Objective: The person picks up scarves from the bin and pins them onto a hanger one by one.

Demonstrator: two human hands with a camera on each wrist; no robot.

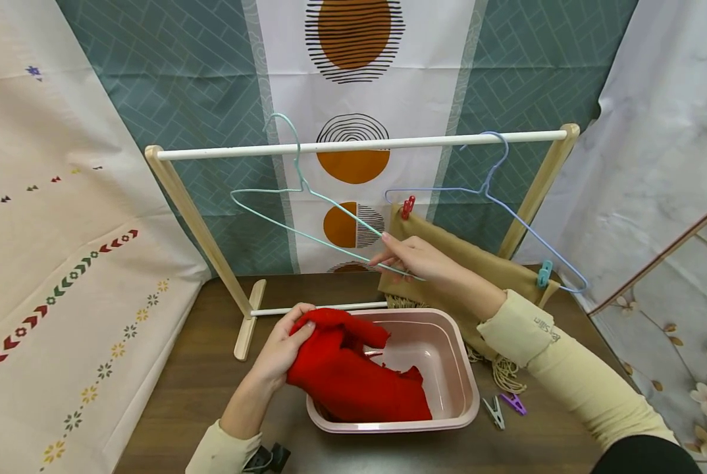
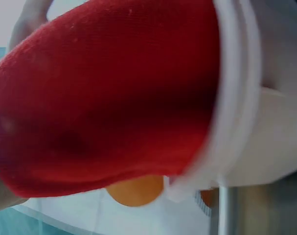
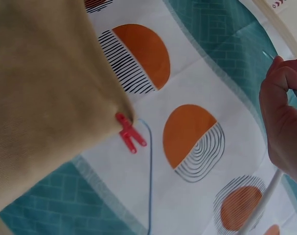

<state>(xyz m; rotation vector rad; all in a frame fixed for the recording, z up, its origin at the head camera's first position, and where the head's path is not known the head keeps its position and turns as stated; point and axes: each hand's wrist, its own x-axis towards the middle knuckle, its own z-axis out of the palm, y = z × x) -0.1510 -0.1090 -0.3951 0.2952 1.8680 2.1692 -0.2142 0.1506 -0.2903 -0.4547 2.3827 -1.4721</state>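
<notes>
My left hand (image 1: 282,345) grips one end of a red knitted cloth (image 1: 353,382), thumb on top. The rest of the cloth droops into a pale pink plastic basin (image 1: 395,427); in the left wrist view the red fabric (image 2: 109,98) covers most of the picture. With thumb and fingers, my right hand (image 1: 418,258) pinches the lower right end of a mint-green hanger (image 1: 270,191). That hanger is tilted, its hook at the white rail (image 1: 211,153). In the right wrist view, my right hand (image 3: 285,117) appears at the right edge.
At right, a blue hanger (image 1: 436,189) carries a tan fringed cloth (image 1: 466,263), clipped with a red clothespin (image 1: 409,207) and a teal clothespin (image 1: 544,274). Grey (image 1: 495,413) and purple (image 1: 514,403) clothespins lie beside the basin. Wooden posts (image 1: 193,217) support the rail.
</notes>
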